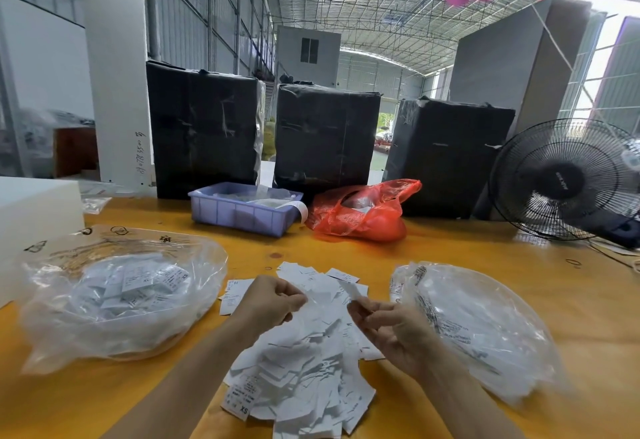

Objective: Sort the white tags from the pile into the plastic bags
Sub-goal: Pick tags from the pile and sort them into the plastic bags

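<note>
Above the surface's near-edge pile (304, 362), the right hand (388, 331) is pinching one tag (349, 289), the left hand (273, 300) curling, contents unclear; misread sizes risk the wrong bag (485, 327).

Two bare forearms come into the picture from the bottom edge. No sleeve covers them, as far as the frame shows. The left hand (273, 300) and the right hand (388, 331) wear no gloves. No ring, watch or bracelet can be seen on the fingers or wrists. The nails look short and plain.
</note>
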Action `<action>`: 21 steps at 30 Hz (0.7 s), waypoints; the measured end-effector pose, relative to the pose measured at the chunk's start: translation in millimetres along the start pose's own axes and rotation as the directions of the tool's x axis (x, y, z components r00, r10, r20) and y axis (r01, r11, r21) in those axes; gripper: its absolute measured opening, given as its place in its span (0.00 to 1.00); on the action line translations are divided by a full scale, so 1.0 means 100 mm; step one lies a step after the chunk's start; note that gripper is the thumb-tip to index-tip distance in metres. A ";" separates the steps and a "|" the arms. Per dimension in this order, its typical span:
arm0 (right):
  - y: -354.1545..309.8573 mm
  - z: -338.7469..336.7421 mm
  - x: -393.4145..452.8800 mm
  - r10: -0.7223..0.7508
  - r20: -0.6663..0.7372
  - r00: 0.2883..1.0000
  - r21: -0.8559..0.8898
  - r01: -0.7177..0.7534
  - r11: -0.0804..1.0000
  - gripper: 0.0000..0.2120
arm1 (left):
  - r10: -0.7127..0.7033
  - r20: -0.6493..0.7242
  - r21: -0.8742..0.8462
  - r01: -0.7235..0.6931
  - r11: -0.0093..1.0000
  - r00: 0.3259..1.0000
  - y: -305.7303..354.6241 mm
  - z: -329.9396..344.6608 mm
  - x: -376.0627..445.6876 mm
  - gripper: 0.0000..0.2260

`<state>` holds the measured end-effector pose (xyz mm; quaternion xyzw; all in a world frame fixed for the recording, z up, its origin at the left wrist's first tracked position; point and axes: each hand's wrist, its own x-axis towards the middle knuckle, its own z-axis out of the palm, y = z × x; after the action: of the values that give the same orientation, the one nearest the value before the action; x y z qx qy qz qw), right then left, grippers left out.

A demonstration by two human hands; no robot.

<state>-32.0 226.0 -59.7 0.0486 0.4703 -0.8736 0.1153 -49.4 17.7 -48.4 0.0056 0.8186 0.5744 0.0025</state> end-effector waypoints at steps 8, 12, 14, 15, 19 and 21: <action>0.04 0.05 -0.04 0.005 -0.092 0.996 -0.055 -0.010 0.998 0.07 | -0.043 0.098 0.040 0.039 0.998 0.994 0.04 0.01 -0.03 0.08; 0.05 0.05 -0.03 0.008 -0.106 0.994 -0.106 -0.019 0.994 0.08 | -0.028 0.112 0.010 0.028 1.000 0.993 0.06 0.04 -0.04 0.07; 0.06 0.05 -0.03 -0.002 -0.089 0.996 -0.109 -0.007 0.994 0.07 | -0.018 0.105 -0.045 0.023 0.999 0.994 0.07 0.05 -0.04 0.08; 0.06 0.06 -0.03 -0.012 -0.072 0.997 -0.110 0.004 0.994 0.06 | -0.015 0.101 -0.079 0.023 0.997 0.995 0.07 0.05 -0.04 0.08; 0.07 0.08 -0.05 -0.093 0.000 0.996 -0.181 0.092 0.979 0.11 | -0.014 0.070 -0.175 0.027 0.984 0.997 0.09 0.05 -0.04 0.07; 0.08 0.10 -0.06 -0.129 0.029 0.991 -0.220 0.132 0.967 0.17 | -0.012 0.076 -0.198 0.027 0.980 0.997 0.10 0.05 -0.05 0.06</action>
<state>-24.4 214.8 -59.7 -0.0020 0.5659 -0.8218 0.0656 -44.5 26.1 -40.6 0.0187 0.7564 0.6527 0.0389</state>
